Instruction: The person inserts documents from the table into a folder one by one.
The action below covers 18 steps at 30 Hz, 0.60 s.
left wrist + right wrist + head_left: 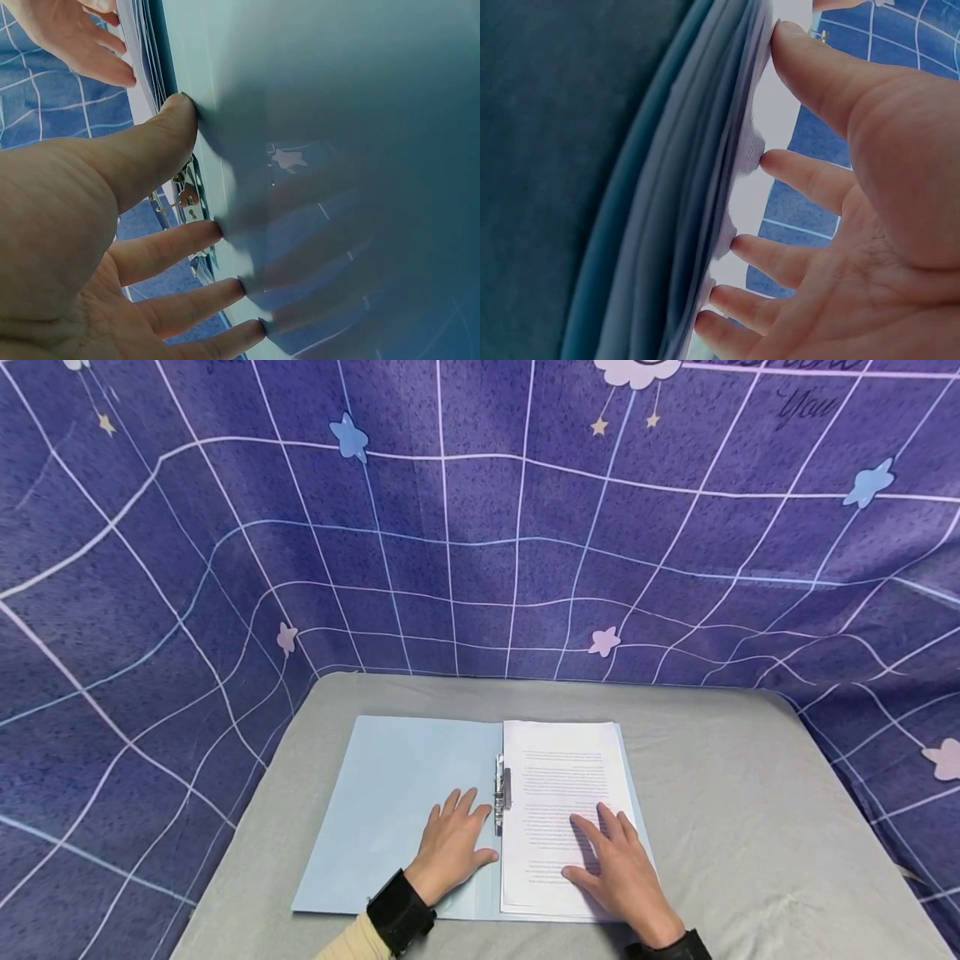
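A light blue ring binder (405,785) lies opened flat, with a stack of printed sheets (555,827) on its right side. Its metal clip (498,793) runs along the spine. My left hand (450,847) rests with spread fingers on the bare inside cover, just left of the clip; the left wrist view shows its fingertips (214,229) touching the glossy surface. On the top sheet lies my right hand (622,868), fingers spread over the lower right of the text. In the right wrist view its fingertips (739,244) touch the paper, and the stack's layered edges (682,195) show.
The binder lies on a table covered with grey cloth (735,810), with more cloth to its right and behind. A purple-blue curtain (480,568) with a grid and star print hangs behind and at both sides.
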Motion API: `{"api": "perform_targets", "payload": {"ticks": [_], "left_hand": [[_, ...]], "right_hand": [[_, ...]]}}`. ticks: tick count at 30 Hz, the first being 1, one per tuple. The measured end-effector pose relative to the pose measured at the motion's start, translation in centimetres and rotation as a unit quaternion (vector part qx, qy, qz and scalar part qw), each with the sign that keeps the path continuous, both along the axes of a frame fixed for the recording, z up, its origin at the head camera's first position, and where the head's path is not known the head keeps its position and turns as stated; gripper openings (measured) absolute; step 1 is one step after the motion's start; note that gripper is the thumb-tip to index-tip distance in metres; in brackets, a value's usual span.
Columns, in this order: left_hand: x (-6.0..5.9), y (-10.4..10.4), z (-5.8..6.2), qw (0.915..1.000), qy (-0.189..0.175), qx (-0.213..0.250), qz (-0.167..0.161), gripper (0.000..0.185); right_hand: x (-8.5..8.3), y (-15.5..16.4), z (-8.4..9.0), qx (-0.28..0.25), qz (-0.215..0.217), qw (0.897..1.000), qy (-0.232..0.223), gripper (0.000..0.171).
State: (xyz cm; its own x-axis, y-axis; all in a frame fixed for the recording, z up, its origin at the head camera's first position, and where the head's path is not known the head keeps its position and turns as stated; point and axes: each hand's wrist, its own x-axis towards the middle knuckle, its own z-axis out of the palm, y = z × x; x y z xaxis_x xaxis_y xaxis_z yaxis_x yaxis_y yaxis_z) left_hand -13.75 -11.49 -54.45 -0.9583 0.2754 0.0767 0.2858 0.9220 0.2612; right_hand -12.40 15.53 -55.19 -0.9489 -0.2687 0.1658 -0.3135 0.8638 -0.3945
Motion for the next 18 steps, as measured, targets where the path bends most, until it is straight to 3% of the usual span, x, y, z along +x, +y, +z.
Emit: {"api": "perform_targets", "payload": {"ticks": [11, 18], "left_hand": [[-0.2, 0.0, 0.2, 1.0, -0.004, -0.007, -0.004, 0.065], [-1.2, -0.4, 1.0, 0.9997, 0.012, -0.012, -0.019, 0.046]], "right_hand": [[0.2, -0.1, 0.2, 0.032, -0.006, 0.999, 0.0, 0.069], [0.2, -0.2, 0.2, 0.039, -0.008, 0.999, 0.002, 0.07]]}}
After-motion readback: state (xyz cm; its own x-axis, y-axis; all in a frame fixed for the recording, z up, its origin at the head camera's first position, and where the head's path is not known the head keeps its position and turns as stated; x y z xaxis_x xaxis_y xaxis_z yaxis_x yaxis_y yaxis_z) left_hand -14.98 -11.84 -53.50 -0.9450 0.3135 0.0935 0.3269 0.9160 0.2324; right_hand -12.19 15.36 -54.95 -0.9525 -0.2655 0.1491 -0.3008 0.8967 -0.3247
